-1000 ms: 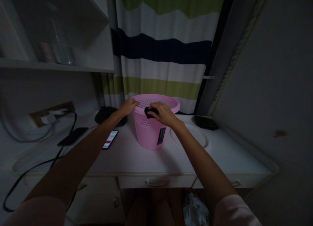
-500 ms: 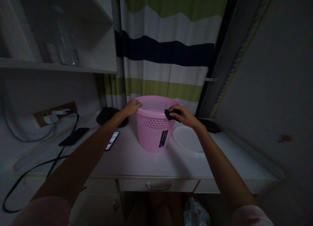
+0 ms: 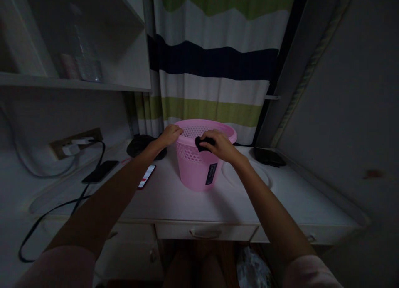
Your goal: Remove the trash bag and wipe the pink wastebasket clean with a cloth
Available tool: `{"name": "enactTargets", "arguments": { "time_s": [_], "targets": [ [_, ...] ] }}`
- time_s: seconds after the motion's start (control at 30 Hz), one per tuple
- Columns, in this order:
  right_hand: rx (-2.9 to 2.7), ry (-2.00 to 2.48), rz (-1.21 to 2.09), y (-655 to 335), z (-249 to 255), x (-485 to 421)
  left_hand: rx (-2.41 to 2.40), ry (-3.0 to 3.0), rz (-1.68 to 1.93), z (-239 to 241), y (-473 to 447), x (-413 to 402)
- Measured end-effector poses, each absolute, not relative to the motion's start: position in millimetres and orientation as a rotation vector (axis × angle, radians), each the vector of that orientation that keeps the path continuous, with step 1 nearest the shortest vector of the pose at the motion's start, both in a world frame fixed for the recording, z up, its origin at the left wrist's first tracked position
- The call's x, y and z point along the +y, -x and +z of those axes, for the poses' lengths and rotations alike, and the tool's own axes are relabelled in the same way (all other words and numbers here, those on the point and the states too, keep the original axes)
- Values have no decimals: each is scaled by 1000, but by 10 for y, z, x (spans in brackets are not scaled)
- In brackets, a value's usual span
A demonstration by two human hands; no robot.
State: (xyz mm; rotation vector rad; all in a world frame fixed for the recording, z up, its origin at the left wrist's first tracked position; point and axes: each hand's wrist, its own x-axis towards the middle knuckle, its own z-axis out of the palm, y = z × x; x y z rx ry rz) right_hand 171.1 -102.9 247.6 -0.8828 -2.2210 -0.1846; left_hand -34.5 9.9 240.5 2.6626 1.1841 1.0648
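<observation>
A pink perforated plastic basket (image 3: 199, 171) with a dark label stands on the white desk (image 3: 174, 200). My left hand (image 3: 172, 135) grips the basket's rim on its left side, fingers curled over the edge. My right hand (image 3: 218, 144) is closed on a small black cloth (image 3: 201, 144) and presses it against the near rim of the basket.
A phone with a lit screen (image 3: 147, 176) and a dark phone (image 3: 100, 171) lie left of the basket, beside a black cable (image 3: 56, 209) from a wall socket (image 3: 73, 146). A black object (image 3: 140, 146) sits behind, a dark pouch (image 3: 268, 156) right. A striped curtain (image 3: 215, 63) hangs behind.
My right hand with the black cloth slid along the basket's rim, right and then back toward the left. My left hand stayed on the rim.
</observation>
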Motion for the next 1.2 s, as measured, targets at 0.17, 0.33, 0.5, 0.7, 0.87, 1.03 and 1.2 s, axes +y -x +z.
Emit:
{"name": "enactTargets", "arguments": {
  "time_s": [0.17,0.33,0.5,0.7,0.87,1.03,1.2],
  "targets": [
    [-2204,1073,-436,-1299,2458,-1033,1216,-2717,1062,2424,360,40],
    [-2221,1053,-435,-1244,2456,-1051,1187,-2694,1103,2403,382,18],
    [-2205,918,-317,-1555,2425,-1107,1146,-2717,1130,2381,387,37],
    [-2151,795,-123,-2097,2409,-1081,1186,-2777,1136,2364,370,60],
    [-2135,895,-155,-2250,2400,-1060,1293,-2805,1124,2365,352,-33],
    [-2062,1069,-416,-2109,2297,-1104,1519,-2807,1081,2381,301,-197],
    [-1917,1353,-755,-1681,2219,-1197,1725,-2801,1101,2383,206,-406]
  ]
}}
